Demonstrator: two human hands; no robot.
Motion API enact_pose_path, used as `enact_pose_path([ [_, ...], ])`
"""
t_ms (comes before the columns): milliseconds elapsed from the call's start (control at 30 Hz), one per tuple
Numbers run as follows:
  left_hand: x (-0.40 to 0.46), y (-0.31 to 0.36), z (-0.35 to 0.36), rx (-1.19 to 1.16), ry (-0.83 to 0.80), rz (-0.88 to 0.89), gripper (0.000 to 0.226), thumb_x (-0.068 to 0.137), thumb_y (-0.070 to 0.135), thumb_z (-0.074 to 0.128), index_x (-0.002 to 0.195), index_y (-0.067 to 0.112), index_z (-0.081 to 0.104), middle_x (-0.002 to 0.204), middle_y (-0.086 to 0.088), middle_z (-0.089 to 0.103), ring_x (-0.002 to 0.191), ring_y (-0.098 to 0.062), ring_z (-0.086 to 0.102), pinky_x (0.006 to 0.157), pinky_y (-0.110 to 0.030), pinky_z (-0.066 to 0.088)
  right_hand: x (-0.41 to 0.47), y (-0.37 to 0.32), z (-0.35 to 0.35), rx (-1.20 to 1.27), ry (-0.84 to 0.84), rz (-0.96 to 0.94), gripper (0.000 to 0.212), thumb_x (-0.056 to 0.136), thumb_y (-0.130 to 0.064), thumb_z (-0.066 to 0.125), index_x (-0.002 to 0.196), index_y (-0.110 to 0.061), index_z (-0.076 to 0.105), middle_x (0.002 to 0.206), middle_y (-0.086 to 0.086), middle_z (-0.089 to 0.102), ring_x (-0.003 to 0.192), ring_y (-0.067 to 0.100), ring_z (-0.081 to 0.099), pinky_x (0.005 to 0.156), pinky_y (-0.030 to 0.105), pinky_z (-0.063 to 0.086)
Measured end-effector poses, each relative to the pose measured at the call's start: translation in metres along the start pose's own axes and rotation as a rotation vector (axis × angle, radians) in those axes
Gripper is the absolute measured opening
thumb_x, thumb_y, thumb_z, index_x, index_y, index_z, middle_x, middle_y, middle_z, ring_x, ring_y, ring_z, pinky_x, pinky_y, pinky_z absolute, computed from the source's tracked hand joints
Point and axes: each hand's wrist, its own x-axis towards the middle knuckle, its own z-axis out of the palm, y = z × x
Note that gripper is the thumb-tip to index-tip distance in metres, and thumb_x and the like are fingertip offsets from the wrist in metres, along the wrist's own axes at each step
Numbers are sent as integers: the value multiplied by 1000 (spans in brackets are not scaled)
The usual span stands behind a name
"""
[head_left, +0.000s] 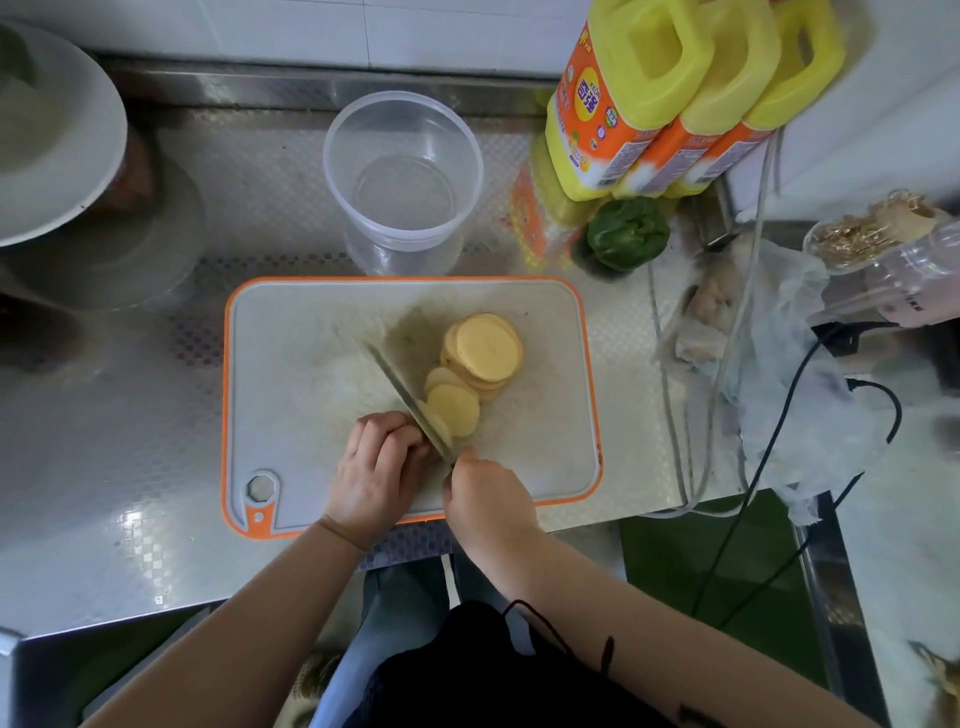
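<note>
Caught mid-slicing on cutting board (291, 364), centre of desk (130, 467). Left hand (371, 467) curled over uncut end of potato, mostly hidden. Right hand (488, 499) gripped knife (410, 402), blade beside left knuckles. Slices (483, 351) piled just right and far. Next, probably: fingertips drawn back, last thin cuts.

Off-task items on the steel tabletop (130, 415)

Clear plastic tub (400, 249) upright at back centre. Three orange-labelled bottles (691, 98) with yellow handled tops stand in a row at back right, touching each other. A green pepper (626, 231) sits just in front of them. On the right, a crumpled thin plastic bag (789, 374) has a black cable (777, 436) running over it. Glass jar (883, 244) of straw-coloured bits at far right. Large grey dish (57, 135) at the left edge.
</note>
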Motion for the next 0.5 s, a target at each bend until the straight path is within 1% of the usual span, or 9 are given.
enact_pose_path([
  [133, 0, -1, -2, 8, -6, 8, 10, 94, 11, 58, 101, 9, 51, 105, -7, 49, 87, -29, 51, 79, -32, 43, 3, 2, 6, 9, 0, 26, 13, 98, -15, 43, 105, -7, 51, 97, 11, 65, 90, 29, 62, 65, 30, 32],
  [333, 0, 0, -4, 16, 1, 8, 8, 100, 16, 52, 100, 9, 51, 104, -7, 49, 86, -29, 52, 78, -33, 44, 5, 7, 9, 21, 41, 12, 14, 98, -16, 44, 102, -8, 54, 96, 11, 65, 88, 29, 62, 65, 29, 33],
  [433, 1, 1, -5, 8, 4, -3, 9, 102, 18, 49, 100, 9, 51, 104, -8, 50, 87, -28, 52, 80, -32, 44, 7, 11, 8, 65, 31, 27, 15, 97, -20, 45, 99, -8, 54, 89, 10, 63, 85, 29, 62, 64, 30, 36],
  [500, 1, 2, -6, 2, 10, -4, 7, 100, 15, 49, 101, 8, 52, 105, -8, 51, 88, -28, 53, 81, -31, 43, 10, 14, 4, 117, 8, 52, 19, 97, -25, 45, 96, -8, 55, 83, 8, 60, 82, 28, 61, 63, 32, 40],
])
